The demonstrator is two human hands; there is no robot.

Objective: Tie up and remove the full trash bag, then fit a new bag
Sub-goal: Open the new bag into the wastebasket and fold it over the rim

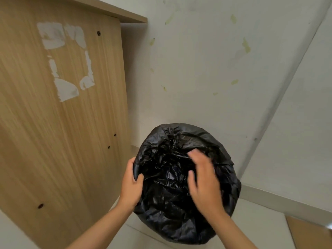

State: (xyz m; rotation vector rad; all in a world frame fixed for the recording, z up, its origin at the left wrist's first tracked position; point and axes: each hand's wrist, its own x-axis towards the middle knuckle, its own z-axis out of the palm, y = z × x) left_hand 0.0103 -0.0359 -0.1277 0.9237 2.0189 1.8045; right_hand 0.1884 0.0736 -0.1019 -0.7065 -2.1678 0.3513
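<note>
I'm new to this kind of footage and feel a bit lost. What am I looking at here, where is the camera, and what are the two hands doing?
There is no machine here: a person wears a wide-angle camera on the head, so this single picture looks forward and down along their own arms. Both bare hands are on a black trash bag that covers a round bin; the bin itself is hidden under the plastic. The left hand grips the bag's edge at the rim. The right hand is blurred over the crumpled middle, so I cannot tell whether it holds plastic. A wooden cabinet panel stands to the left, a stained white wall behind.
</note>
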